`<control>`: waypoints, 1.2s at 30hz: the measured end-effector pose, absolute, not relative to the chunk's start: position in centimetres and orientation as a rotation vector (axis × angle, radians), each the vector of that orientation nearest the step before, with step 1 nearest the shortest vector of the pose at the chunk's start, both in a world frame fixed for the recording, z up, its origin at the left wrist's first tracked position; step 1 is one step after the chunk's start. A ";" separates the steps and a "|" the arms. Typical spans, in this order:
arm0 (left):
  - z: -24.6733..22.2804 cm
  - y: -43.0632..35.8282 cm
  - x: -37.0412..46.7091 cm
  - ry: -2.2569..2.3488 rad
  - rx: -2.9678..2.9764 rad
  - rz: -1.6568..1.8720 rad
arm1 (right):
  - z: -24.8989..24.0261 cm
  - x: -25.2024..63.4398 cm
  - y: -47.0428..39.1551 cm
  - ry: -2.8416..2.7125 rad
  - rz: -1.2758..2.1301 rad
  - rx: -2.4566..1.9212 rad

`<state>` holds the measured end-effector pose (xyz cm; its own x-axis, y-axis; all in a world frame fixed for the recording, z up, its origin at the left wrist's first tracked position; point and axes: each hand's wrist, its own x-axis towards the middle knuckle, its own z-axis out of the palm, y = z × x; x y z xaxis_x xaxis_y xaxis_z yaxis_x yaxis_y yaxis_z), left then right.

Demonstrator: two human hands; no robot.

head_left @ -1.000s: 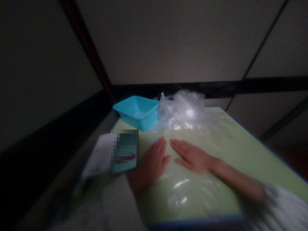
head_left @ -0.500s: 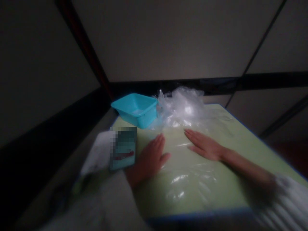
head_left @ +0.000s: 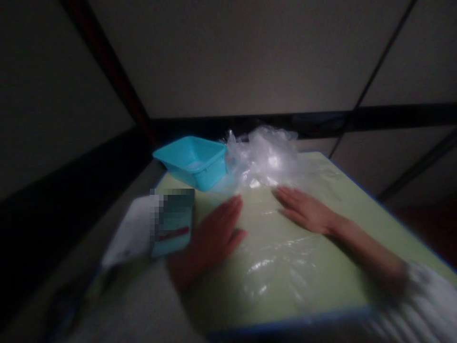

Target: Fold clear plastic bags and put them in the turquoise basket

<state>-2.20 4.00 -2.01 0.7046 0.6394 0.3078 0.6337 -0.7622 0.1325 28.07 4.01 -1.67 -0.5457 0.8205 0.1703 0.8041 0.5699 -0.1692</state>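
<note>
My fingers [head_left: 233, 207] lie outstretched, thumbs set apart, gripping nothing; my left hand [head_left: 214, 233] and right hand [head_left: 305, 209] are flat, palms down, at either side of the clear plastic [head_left: 262, 267]. It lies thin and wrinkled toward the table's near edge and bunches up at the far side. I judge that light, even pressure from whole palms suits such flimsy film; fingertips alone could drag in creases. Farther out, a turquoise tub [head_left: 209, 176] stands far left, and a pixelated flat item [head_left: 174, 245] lies left of my left hand on the green table [head_left: 374, 238].
</note>
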 end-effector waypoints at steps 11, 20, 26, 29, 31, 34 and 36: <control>0.5 -2.0 2.4 -0.168 2.759 0.174 | -1.0 23.0 0.4 -2.706 0.353 -0.947; 1.6 -1.8 2.0 -0.167 2.718 0.112 | -2.6 26.0 1.8 -2.733 0.266 -1.071; 1.7 -1.8 2.1 -0.167 2.715 0.103 | -3.0 28.2 3.3 -2.669 0.191 -1.217; 1.6 -1.8 2.0 -0.180 2.704 0.143 | -3.0 28.5 3.3 -2.665 0.153 -1.266; 1.5 -1.7 1.9 -0.185 2.697 0.148 | -2.9 28.7 3.2 -2.662 0.130 -1.305; 1.7 -1.7 1.6 -0.187 2.701 0.083 | -2.8 29.0 2.8 -2.650 0.104 -1.376; 2.0 -1.6 1.4 -0.177 2.706 0.025 | -2.7 29.1 2.5 -2.648 0.109 -1.422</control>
<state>1.38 -1.58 2.04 0.9917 -0.1206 0.0451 -0.1284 -0.9008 0.4149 29.09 2.49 -2.65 -0.5460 0.8336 0.0829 0.8240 0.5523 -0.1265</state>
